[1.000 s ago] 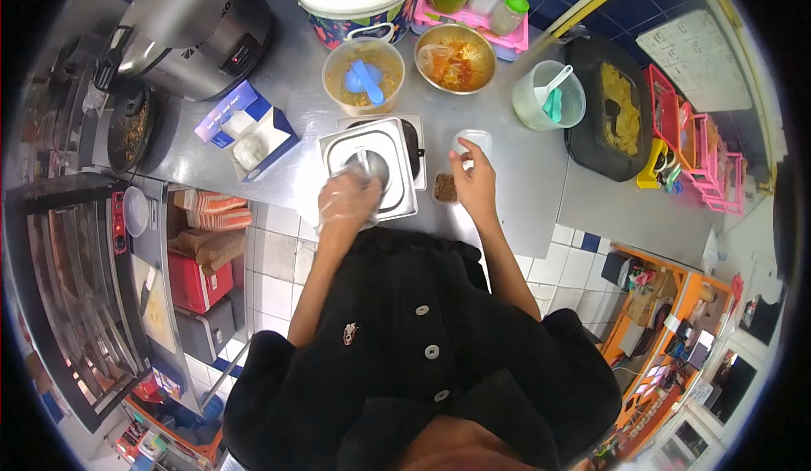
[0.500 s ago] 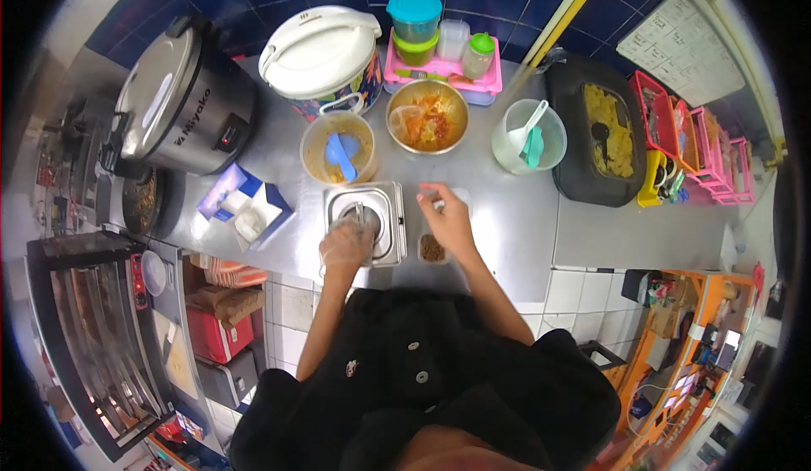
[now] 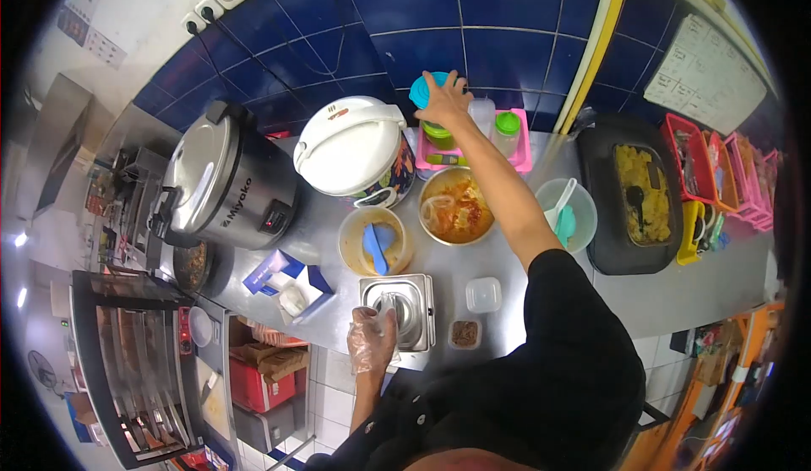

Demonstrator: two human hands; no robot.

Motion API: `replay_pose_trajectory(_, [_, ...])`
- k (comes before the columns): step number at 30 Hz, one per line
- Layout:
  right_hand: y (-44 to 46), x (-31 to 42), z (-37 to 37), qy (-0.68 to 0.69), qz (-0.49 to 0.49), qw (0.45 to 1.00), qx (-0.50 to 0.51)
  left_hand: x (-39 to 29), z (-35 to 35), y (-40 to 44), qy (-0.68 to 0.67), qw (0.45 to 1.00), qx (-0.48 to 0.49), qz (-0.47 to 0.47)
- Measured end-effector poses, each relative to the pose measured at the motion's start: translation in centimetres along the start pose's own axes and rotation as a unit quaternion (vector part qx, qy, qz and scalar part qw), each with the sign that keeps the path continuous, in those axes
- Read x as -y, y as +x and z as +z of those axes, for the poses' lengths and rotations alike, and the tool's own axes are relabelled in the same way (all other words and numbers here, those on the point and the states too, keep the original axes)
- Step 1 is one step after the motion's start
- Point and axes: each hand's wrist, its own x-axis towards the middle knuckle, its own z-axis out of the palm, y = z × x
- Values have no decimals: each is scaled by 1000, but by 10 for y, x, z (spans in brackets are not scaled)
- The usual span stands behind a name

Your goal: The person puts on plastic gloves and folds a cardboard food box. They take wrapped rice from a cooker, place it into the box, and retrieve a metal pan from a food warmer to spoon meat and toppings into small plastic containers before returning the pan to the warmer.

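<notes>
My left hand (image 3: 372,340), in a clear plastic glove, is at the near-left edge of a steel container with a lid (image 3: 414,312); its fingers are curled near the lid's handle, and what they hold is hard to make out. My bare right hand (image 3: 445,101) reaches to the back and grips the turquoise-lidded tub (image 3: 430,88), which sits above a green tub (image 3: 439,136) on a pink tray (image 3: 519,157). Near the steel container are a small box of brown food (image 3: 465,333) and a clear empty-looking container (image 3: 483,294).
Behind the steel container are a tub with a blue scoop (image 3: 377,248) and a metal bowl of red food (image 3: 456,206). A rice cooker (image 3: 245,209), a white-lidded container (image 3: 348,146) and an open box (image 3: 291,289) stand left; a scoop pitcher (image 3: 579,215) and black pan (image 3: 601,179) stand right.
My right hand has moved from beside the steel container to the turquoise-lidded tub at the back and taken hold of it. My left hand has shifted slightly off the lid's middle. The view has tilted up.
</notes>
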Motion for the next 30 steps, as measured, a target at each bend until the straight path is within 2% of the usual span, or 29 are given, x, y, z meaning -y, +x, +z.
replay_pose_trajectory(1, [4, -2, 0, 34, 2, 999, -10, 0, 1, 1, -52, 999, 1, -7])
replay_pose_trajectory(2, [1, -4, -2, 37, 3, 999, -8, -3, -1, 2, -48, 999, 1, -7])
replay_pose_trajectory(5, [-26, -18, -18, 71, -18, 997, -4, -9, 2, 8, -134, 987, -45, 83])
replay_pose_trajectory(8, [-121, -33, -61, 138, -82, 983, -92, -39, -7, 15, -180, 975, 4, 128])
replay_pose_trajectory(10, [-203, -47, -95, 168, -87, 975, -119, -58, -2, 15, -136, 974, 19, 179])
replay_pose_trajectory(12, [-292, -65, -112, 180, -53, 979, -81, -71, 10, 8, -192, 939, 111, 263])
replay_pose_trajectory(14, [-368, -83, -120, 151, -17, 985, -85, -54, 45, -8, -342, 850, 358, 179])
replay_pose_trajectory(15, [-397, -94, -115, 142, -7, 987, -71, -50, 59, -16, -347, 846, 370, 166])
replay_pose_trajectory(17, [-459, -114, -86, 72, 75, 992, -77, -39, 78, -42, -349, 772, 521, 106])
replay_pose_trajectory(18, [-486, -123, -71, 67, 81, 992, -67, -25, 88, -51, -352, 767, 527, 97])
replay_pose_trajectory(20, [-525, -139, -37, 38, 140, 987, -63, 11, 114, -57, -196, 848, 439, 225])
replay_pose_trajectory(21, [-539, -143, -24, 23, 149, 987, -62, 36, 129, -56, -222, 843, 426, 243])
replay_pose_trajectory(22, [-546, -141, -15, 21, 152, 986, -61, 46, 133, -60, -223, 841, 429, 242])
replay_pose_trajectory(24, [-554, -129, 1, -4, 223, 969, -104, 61, 138, -66, -267, 888, 320, 196])
replay_pose_trajectory(25, [-552, -119, 0, 1, 261, 961, -92, 53, 122, -69, -263, 895, 337, 125])
replay_pose_trajectory(26, [-552, -109, -5, -3, 264, 960, -93, 55, 116, -73, -264, 893, 341, 126])
replay_pose_trajectory(28, [-543, -93, -23, 55, 328, 943, -10, 55, 112, -74, -260, 917, 283, 111])
replay_pose_trajectory(30, [-545, -105, -13, -1, 293, 955, -35, 57, 108, -73, -230, 929, 257, 134])
